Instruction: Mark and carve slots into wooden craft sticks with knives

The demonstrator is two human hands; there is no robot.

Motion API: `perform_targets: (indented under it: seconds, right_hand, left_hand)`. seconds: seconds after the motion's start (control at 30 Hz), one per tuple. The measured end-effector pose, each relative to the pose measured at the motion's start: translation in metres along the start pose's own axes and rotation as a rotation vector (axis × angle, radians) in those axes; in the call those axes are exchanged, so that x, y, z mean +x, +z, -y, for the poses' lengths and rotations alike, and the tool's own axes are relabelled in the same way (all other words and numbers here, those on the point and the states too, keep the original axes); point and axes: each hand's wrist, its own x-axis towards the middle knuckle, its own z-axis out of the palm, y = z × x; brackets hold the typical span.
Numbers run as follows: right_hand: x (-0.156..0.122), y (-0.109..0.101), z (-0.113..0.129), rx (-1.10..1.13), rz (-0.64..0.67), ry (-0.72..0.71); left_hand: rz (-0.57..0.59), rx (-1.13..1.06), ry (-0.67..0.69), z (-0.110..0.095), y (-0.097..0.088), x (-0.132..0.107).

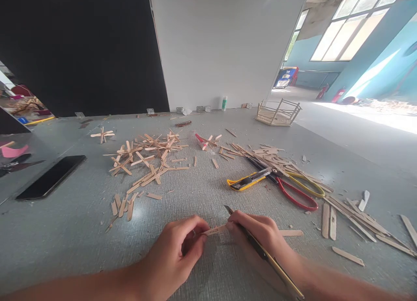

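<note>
My left hand [180, 246] pinches one end of a wooden craft stick [216, 230] with small slots cut in its face. A slim craft knife [262, 251] with a dark and brass-coloured handle lies in my right hand [260, 233], its blade pointing up and away to the left. The fingertips of that hand rest by the stick's other end; whether they also grip it cannot be made out. Another pale stick [293, 233] shows beyond the right hand, partly hidden by it. Short cut stick pieces [124, 206] lie ahead of my left hand.
A yellow box cutter [249, 180] and scissors [298, 199] with red and yellow handles lie ahead on the right, among loose sticks. Crossed sticks [153, 151] are heaped at centre left. A phone [52, 177], a glue stick [224, 103] and a stick-built frame [278, 114] are farther off.
</note>
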Motion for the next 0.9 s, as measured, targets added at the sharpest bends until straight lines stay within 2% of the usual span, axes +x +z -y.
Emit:
perform_targets:
  seconds: [0.43, 0.57, 0.73, 0.9]
  right_hand:
    - [-0.010, 0.003, -0.013, 0.007, 0.044, -0.014]
    - [-0.005, 0.000, -0.005, 0.003, 0.010, -0.035]
    - [0.000, -0.007, 0.006, 0.029, 0.042, -0.074]
    - [-0.007, -0.009, -0.001, 0.054, 0.043, -0.122]
  left_hand:
    - [0.010, -0.002, 0.023, -0.004, -0.002, -0.001]
    - [-0.011, -0.009, 0.027, -0.005, -0.001, 0.000]
    - [-0.066, -0.005, 0.063, -0.004, 0.000, 0.002]
    - [-0.077, -0.033, 0.056, -0.005, 0.000, 0.001]
